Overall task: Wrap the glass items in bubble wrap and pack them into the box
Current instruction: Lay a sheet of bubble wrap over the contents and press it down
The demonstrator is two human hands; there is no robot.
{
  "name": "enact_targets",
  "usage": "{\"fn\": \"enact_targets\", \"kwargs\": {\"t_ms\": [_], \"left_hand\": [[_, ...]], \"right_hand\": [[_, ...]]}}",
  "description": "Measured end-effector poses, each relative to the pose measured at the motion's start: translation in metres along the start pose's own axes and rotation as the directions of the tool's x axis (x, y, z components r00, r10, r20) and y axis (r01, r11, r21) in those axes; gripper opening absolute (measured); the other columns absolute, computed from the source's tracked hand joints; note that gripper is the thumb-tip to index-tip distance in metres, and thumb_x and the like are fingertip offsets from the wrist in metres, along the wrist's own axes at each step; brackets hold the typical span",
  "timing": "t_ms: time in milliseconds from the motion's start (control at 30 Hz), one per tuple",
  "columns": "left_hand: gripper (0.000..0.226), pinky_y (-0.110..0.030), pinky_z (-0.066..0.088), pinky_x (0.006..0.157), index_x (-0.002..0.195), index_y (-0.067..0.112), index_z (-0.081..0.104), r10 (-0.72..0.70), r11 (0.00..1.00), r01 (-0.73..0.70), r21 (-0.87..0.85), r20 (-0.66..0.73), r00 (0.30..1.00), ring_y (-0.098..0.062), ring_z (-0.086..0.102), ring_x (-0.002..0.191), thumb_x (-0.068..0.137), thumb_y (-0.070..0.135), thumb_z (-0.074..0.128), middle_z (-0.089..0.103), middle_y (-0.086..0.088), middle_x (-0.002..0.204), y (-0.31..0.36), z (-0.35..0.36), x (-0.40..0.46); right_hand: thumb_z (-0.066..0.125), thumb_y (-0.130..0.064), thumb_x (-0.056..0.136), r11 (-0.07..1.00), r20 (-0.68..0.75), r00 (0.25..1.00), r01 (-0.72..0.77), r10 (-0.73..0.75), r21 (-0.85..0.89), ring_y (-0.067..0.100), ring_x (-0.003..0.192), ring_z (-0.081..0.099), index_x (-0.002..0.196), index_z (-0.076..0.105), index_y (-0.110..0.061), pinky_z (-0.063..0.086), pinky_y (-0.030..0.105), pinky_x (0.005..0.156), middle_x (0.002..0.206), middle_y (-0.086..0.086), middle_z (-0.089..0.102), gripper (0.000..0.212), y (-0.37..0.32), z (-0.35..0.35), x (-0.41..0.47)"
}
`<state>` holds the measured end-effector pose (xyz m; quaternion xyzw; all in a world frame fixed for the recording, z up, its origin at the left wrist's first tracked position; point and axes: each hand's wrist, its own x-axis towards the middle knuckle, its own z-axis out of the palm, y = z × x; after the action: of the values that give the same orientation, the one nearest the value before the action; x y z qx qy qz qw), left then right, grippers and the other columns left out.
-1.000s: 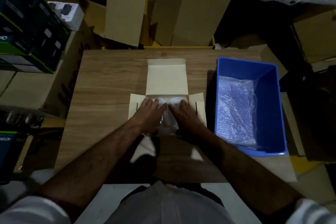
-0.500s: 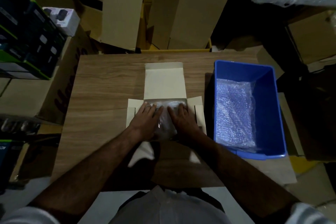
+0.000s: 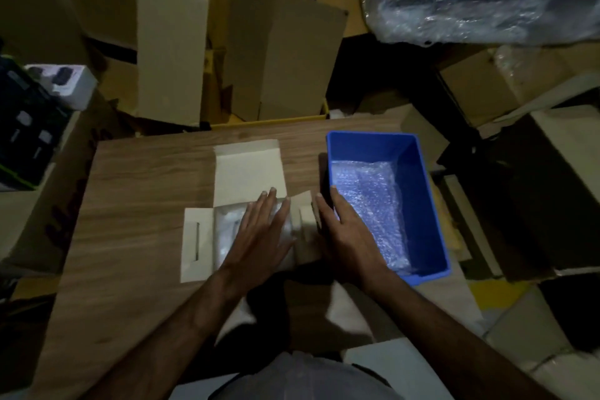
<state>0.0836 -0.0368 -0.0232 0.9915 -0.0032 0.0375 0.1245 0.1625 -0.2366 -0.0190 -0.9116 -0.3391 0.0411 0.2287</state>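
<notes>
Both hands have shifted right — the left hand now lies flat, fingers straight, on the wrapped bundle inside the open box mid-counter; the right hand, fingers straight, pushes the box's right flap upright beside the blue bin.

Dim storeroom, wooden table, stacked cartons

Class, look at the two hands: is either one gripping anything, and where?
Neither grips. The left hand presses flat on the wrapped item in the box; the right hand pushes the box's right flap.
</notes>
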Motion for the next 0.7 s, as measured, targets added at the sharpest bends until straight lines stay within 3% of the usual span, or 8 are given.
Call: {"fn": "enact_targets", "kwargs": {"t_ms": [100,200,333,433,500,567,600,700], "left_hand": [[0.065,-0.047,0.019,0.122,0.154,0.016,0.034,0.012,1.0,-0.012,-0.001,-0.04,0.999,-0.035,0.018,0.153,0.098,0.048,0.046,0.02,-0.022,0.164,0.043,0.012,0.023],[0.065,-0.049,0.016,0.122,0.154,0.014,0.037,0.06,0.997,-0.061,-0.043,-0.029,0.998,-0.039,0.017,0.152,0.097,0.044,0.042,0.02,-0.026,0.163,0.077,0.022,0.044],[0.061,-0.056,0.022,0.119,0.15,0.008,0.044,0.022,0.998,-0.022,-0.051,-0.001,1.0,-0.045,0.019,0.15,0.094,0.032,0.046,0.018,-0.032,0.161,0.094,0.043,0.065],[0.068,-0.061,0.02,0.12,0.153,0.006,0.038,-0.059,0.987,0.063,-0.145,0.032,0.998,-0.047,0.008,0.152,0.087,0.017,0.052,0.006,-0.034,0.162,0.096,0.054,0.071],[0.075,-0.062,0.016,0.12,0.155,0.005,0.032,-0.079,0.976,0.081,-0.205,0.017,0.997,-0.047,0.001,0.152,0.083,0.006,0.055,0.0,-0.035,0.162,0.096,0.06,0.068],[0.08,-0.06,0.012,0.119,0.156,0.006,0.027,-0.082,0.967,0.079,-0.241,-0.002,0.997,-0.046,-0.002,0.152,0.081,0.002,0.054,-0.002,-0.035,0.162,0.099,0.062,0.064],[0.08,-0.059,0.01,0.118,0.156,0.007,0.026,-0.085,0.965,0.081,-0.251,-0.002,0.996,-0.046,-0.002,0.152,0.081,0.003,0.052,-0.002,-0.035,0.162,0.101,0.063,0.062],[0.08,-0.058,0.01,0.119,0.157,0.006,0.025,-0.095,0.969,0.097,-0.228,0.018,0.995,-0.045,-0.003,0.152,0.081,0.009,0.049,-0.001,-0.034,0.162,0.104,0.062,0.064]], "right_hand": [[0.046,-0.047,0.096,0.996,-0.031,0.995,-0.091,0.091,-0.005,0.035,0.151,0.025,0.158,0.028,-0.015,0.032,0.042,0.119,0.166,0.021,0.014,0.072,0.026,-0.02,-0.019],[0.058,-0.047,0.095,0.992,0.011,0.992,-0.124,0.124,-0.009,0.033,0.151,0.025,0.156,0.034,-0.016,0.031,0.041,0.118,0.166,0.018,0.016,0.072,0.058,-0.028,-0.032],[0.074,-0.048,0.082,0.989,0.242,0.96,-0.136,0.144,-0.05,0.037,0.151,0.024,0.154,0.036,-0.014,0.037,0.043,0.117,0.164,0.024,0.018,0.088,0.102,-0.032,-0.042],[0.079,-0.044,0.081,0.985,0.453,0.875,-0.138,0.171,-0.105,0.042,0.151,0.018,0.156,0.033,-0.011,0.026,0.041,0.122,0.162,0.031,0.013,0.094,0.13,-0.025,-0.032],[0.062,-0.055,0.093,0.971,0.547,0.805,-0.229,0.231,-0.073,0.035,0.155,0.01,0.159,0.022,-0.016,0.015,0.038,0.126,0.166,0.022,0.007,0.087,0.137,-0.02,-0.02],[0.036,-0.084,0.081,0.945,0.539,0.798,-0.326,0.27,0.01,0.025,0.155,0.011,0.16,0.021,-0.016,0.011,0.034,0.125,0.168,0.008,0.012,0.105,0.142,-0.015,-0.013],[0.033,-0.083,0.082,0.953,0.534,0.813,-0.299,0.23,0.044,0.025,0.155,0.014,0.159,0.025,-0.014,0.013,0.034,0.124,0.167,0.007,0.016,0.104,0.145,-0.008,-0.011],[0.035,-0.043,0.1,0.993,0.518,0.848,-0.116,0.11,-0.021,0.037,0.15,0.027,0.147,0.05,-0.014,0.039,0.045,0.112,0.162,0.021,0.025,0.057,0.158,0.007,-0.016]]}}
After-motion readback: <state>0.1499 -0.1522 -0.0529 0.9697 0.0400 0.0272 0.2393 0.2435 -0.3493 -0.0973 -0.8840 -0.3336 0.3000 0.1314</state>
